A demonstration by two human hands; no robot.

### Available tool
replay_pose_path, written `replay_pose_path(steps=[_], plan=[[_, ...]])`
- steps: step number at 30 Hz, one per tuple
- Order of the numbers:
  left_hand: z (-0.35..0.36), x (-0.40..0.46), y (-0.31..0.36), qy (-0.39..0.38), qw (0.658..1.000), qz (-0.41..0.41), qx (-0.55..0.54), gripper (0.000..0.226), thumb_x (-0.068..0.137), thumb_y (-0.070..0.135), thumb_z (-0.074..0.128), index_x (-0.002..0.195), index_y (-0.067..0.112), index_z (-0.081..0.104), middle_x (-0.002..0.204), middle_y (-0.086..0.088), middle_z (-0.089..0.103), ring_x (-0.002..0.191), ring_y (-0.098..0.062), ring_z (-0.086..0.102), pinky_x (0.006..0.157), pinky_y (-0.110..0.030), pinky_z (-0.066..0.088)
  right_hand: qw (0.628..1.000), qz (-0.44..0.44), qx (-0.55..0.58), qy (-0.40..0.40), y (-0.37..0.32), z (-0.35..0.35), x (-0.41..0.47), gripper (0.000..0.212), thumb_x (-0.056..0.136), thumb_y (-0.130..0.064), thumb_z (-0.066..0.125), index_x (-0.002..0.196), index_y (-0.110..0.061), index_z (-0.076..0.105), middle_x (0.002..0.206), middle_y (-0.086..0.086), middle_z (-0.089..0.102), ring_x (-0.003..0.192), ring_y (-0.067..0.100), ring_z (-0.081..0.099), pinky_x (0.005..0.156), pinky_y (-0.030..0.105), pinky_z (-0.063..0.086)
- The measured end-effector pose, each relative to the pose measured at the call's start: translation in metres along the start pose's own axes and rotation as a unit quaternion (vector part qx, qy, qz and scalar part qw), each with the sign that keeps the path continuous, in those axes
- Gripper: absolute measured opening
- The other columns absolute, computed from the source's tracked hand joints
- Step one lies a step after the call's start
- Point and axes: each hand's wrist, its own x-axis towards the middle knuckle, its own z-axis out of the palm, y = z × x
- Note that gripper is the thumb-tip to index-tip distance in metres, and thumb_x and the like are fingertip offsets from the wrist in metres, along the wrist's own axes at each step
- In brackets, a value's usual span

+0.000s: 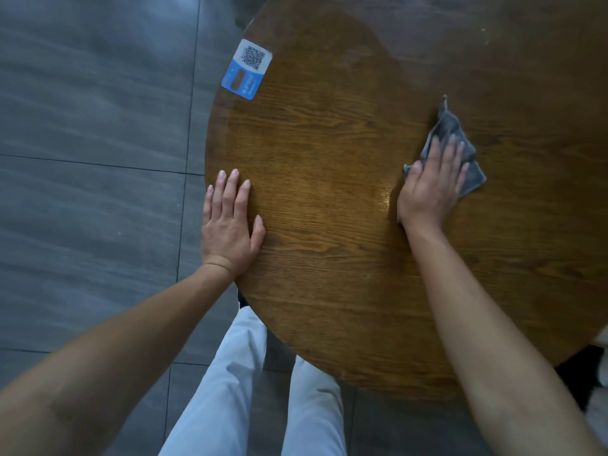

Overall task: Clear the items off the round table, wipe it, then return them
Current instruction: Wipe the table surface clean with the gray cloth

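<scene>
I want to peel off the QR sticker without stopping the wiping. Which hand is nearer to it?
Left. The left hand lies flat on the table edge, just below the sticker. The right hand presses the cloth far across, to the sticker's right.

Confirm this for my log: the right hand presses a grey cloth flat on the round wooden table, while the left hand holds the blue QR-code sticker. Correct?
Not quite. In the head view the left hand lies flat near the round wooden table's edge, well apart from the blue QR-code sticker. The rest stands: the right hand presses the grey cloth flat.
</scene>
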Motion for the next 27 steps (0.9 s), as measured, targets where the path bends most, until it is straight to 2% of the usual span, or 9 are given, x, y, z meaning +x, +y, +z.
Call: replay_pose_path(steps=[4,7,12,14,17,19,20,23,27], plan=[[0.0,0.0,0.0,-0.003,1.0,0.002,-0.002,0.066,0.098,0.04,0.041,0.155,0.007,0.035,0.169,-0.015,0.023,0.158,-0.034,0.013,0.129,-0.052,0.01,0.998,-0.058,0.012,-0.001,-0.003,0.007,-0.067,0.056,0.107,-0.028,0.036,0.16,-0.01,0.034,0.17,0.013,0.026,0.16,0.03,0.017,0.129,0.054,0.012],[-0.001,0.0,0.0,-0.002,1.0,0.001,-0.002,0.066,0.098,0.039,0.041,0.155,0.006,0.036,0.169,-0.015,0.023,0.158,-0.034,0.014,0.129,-0.051,0.01,0.985,-0.166,0.031,-0.034,-0.03,0.015,-0.109,0.057,0.105,-0.027,0.041,0.159,-0.009,0.037,0.169,0.014,0.028,0.159,0.031,0.019,0.129,0.055,0.013],[-0.001,0.0,0.0,0.004,1.0,0.004,0.002,0.066,0.097,0.039,0.042,0.154,0.006,0.039,0.168,-0.016,0.026,0.158,-0.034,0.017,0.128,-0.052,0.012,0.897,-0.431,0.022,-0.094,-0.054,0.026,-0.109,0.056,0.1,-0.024,0.051,0.154,-0.009,0.046,0.166,0.014,0.034,0.157,0.032,0.025,0.126,0.058,0.02],[-0.001,0.0,-0.001,0.002,1.0,0.002,0.004,0.066,0.097,0.039,0.042,0.154,0.006,0.038,0.168,-0.015,0.026,0.158,-0.033,0.016,0.129,-0.051,0.011,0.918,-0.391,0.001,-0.06,-0.047,0.029,-0.069,0.055,0.1,-0.024,0.048,0.153,-0.007,0.048,0.164,0.016,0.037,0.155,0.035,0.029,0.127,0.057,0.018],[-0.001,0.001,-0.001,0.003,1.0,0.001,0.006,0.066,0.097,0.039,0.042,0.154,0.007,0.038,0.168,-0.014,0.025,0.158,-0.033,0.015,0.128,-0.051,0.011,0.99,-0.142,-0.021,-0.01,-0.03,0.02,-0.002,0.058,0.103,-0.03,0.037,0.157,-0.01,0.041,0.167,0.015,0.031,0.157,0.034,0.024,0.128,0.055,0.013],[0.0,0.001,0.0,0.008,1.0,0.002,-0.001,0.065,0.097,0.038,0.043,0.154,0.008,0.038,0.168,-0.014,0.026,0.158,-0.033,0.015,0.128,-0.052,0.012,1.0,-0.017,-0.006,0.004,-0.031,0.014,0.016,0.059,0.103,-0.031,0.036,0.159,-0.012,0.037,0.169,0.013,0.029,0.159,0.032,0.019,0.129,0.054,0.011],[0.0,0.001,0.0,0.009,1.0,0.002,-0.002,0.065,0.097,0.038,0.043,0.154,0.008,0.038,0.168,-0.014,0.025,0.158,-0.033,0.015,0.128,-0.052,0.012,1.0,-0.021,-0.004,0.01,-0.04,0.014,0.011,0.06,0.103,-0.031,0.039,0.159,-0.011,0.038,0.168,0.013,0.03,0.158,0.033,0.021,0.129,0.054,0.012],[0.001,0.001,-0.002,0.006,1.0,0.001,-0.005,0.066,0.097,0.038,0.043,0.155,0.007,0.037,0.168,-0.014,0.025,0.158,-0.032,0.014,0.128,-0.051,0.011,0.971,-0.236,-0.017,-0.017,-0.072,0.025,-0.043,0.059,0.102,-0.028,0.044,0.157,-0.009,0.04,0.167,0.016,0.033,0.157,0.035,0.025,0.127,0.057,0.017],[0.002,0.001,-0.003,0.005,1.0,0.003,-0.001,0.067,0.096,0.038,0.044,0.155,0.007,0.037,0.168,-0.014,0.026,0.158,-0.032,0.015,0.128,-0.052,0.012,0.877,-0.469,-0.021,-0.106,-0.084,0.028,-0.064,0.056,0.103,-0.031,0.045,0.155,-0.012,0.045,0.166,0.013,0.034,0.157,0.032,0.025,0.127,0.056,0.02]])
